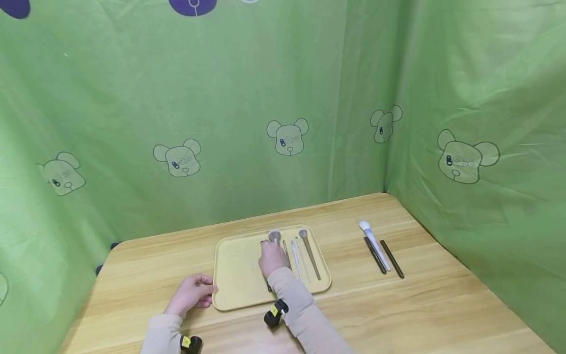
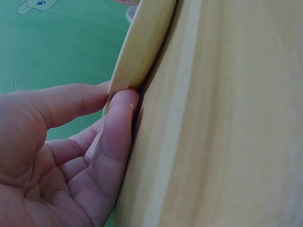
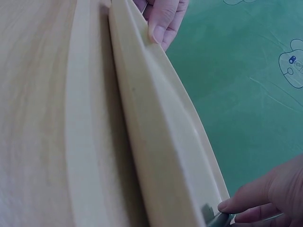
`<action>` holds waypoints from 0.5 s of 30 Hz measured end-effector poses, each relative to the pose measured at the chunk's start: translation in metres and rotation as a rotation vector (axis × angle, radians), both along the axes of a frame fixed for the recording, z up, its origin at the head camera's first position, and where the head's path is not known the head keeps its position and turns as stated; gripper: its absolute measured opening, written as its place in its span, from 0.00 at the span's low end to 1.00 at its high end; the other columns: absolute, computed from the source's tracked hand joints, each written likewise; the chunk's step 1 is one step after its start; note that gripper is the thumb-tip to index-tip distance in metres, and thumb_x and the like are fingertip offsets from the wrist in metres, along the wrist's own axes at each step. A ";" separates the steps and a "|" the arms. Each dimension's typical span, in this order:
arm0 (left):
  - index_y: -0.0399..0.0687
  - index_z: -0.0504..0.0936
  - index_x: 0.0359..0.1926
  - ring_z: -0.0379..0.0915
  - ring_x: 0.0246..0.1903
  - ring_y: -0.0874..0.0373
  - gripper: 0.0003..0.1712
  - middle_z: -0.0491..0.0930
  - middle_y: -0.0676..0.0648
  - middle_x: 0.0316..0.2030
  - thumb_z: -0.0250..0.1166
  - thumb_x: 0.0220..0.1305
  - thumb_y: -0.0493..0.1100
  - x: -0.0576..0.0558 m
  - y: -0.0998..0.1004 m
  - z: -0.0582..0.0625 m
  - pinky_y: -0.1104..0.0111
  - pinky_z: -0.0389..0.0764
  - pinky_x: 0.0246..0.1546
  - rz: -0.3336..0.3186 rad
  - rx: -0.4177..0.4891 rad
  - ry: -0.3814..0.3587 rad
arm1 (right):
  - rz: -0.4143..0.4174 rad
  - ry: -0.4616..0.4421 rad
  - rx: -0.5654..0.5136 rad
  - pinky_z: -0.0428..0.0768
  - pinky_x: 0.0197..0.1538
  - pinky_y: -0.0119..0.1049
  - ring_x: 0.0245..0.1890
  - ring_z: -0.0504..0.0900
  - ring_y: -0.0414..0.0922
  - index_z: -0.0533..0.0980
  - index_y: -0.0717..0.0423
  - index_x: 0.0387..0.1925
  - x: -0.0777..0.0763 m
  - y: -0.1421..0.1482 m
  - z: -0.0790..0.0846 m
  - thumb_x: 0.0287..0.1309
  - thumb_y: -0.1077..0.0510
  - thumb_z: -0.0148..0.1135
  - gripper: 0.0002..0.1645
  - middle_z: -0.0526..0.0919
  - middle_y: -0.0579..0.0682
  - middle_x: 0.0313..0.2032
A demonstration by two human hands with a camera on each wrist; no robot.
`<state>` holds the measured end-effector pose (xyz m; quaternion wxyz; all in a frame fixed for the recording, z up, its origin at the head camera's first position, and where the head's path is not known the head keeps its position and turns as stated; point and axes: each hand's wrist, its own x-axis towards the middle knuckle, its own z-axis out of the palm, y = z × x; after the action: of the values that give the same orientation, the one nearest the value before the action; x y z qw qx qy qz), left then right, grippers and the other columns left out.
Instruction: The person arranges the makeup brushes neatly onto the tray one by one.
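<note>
Wood-grained, smooth on bench (image 1: 442,305); smooth, plastic-looking on tray (image 1: 240,270); creased, faintly glossy in green curtain (image 1: 230,88); matt cloth on right sleeve (image 1: 302,305).

With my left hand (image 2: 61,156), I pinched the edge of a pale yellow, smooth-walled tray (image 2: 142,52) between thumb and finger. A light-brown wood-grain tabletop (image 2: 232,118) lay beside it, and green printed cloth (image 2: 61,56) hung beyond.

Green curtain (image 1: 212,78) behind and along both sides of tabletop (image 1: 424,305) — creased, shinier at right. Row of outlined bear heads (image 1: 290,139) printed across it, round ears, small dark mark on face. Purple shapes (image 1: 192,6) cut off at top. Tabletop pale wood-grain, far corners rounded — two dark pieces (image 1: 99,269) at left edge.
</note>
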<state>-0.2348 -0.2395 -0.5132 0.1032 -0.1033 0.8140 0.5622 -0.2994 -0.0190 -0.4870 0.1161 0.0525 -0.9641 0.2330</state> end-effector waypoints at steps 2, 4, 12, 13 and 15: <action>0.33 0.71 0.44 0.75 0.22 0.58 0.22 0.77 0.44 0.27 0.65 0.50 0.40 0.000 0.000 0.000 0.67 0.82 0.25 0.000 0.000 0.001 | -0.001 -0.002 0.001 0.70 0.14 0.35 0.17 0.78 0.48 0.76 0.59 0.27 0.000 0.000 0.000 0.42 0.66 0.59 0.05 0.80 0.53 0.22; 0.33 0.71 0.44 0.74 0.22 0.58 0.21 0.77 0.44 0.27 0.65 0.50 0.40 0.000 0.000 0.001 0.67 0.82 0.25 0.000 0.000 0.002 | -0.001 -0.005 0.000 0.70 0.14 0.35 0.17 0.77 0.48 0.76 0.58 0.26 0.000 0.000 0.001 0.42 0.66 0.59 0.05 0.80 0.52 0.21; 0.33 0.72 0.44 0.75 0.22 0.58 0.21 0.77 0.44 0.27 0.65 0.50 0.40 0.001 0.001 0.001 0.68 0.82 0.25 0.002 -0.001 0.001 | 0.002 -0.004 0.001 0.71 0.15 0.35 0.17 0.78 0.48 0.75 0.58 0.26 0.000 0.000 0.001 0.43 0.66 0.59 0.04 0.80 0.52 0.21; 0.33 0.72 0.44 0.75 0.22 0.58 0.21 0.77 0.44 0.27 0.65 0.50 0.40 0.001 0.001 0.002 0.67 0.82 0.25 0.003 -0.002 0.001 | 0.003 -0.006 0.000 0.71 0.15 0.35 0.17 0.78 0.48 0.75 0.59 0.27 0.000 0.000 0.002 0.43 0.66 0.58 0.04 0.80 0.52 0.21; 0.33 0.72 0.44 0.75 0.22 0.58 0.21 0.77 0.44 0.27 0.65 0.50 0.40 0.001 0.001 0.002 0.67 0.82 0.25 0.002 -0.002 0.001 | 0.004 -0.009 -0.001 0.72 0.15 0.35 0.17 0.78 0.48 0.75 0.59 0.27 0.000 0.001 0.002 0.44 0.66 0.58 0.04 0.80 0.52 0.22</action>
<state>-0.2341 -0.2386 -0.5115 0.1022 -0.1042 0.8146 0.5613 -0.2997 -0.0185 -0.4851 0.1113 0.0534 -0.9644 0.2338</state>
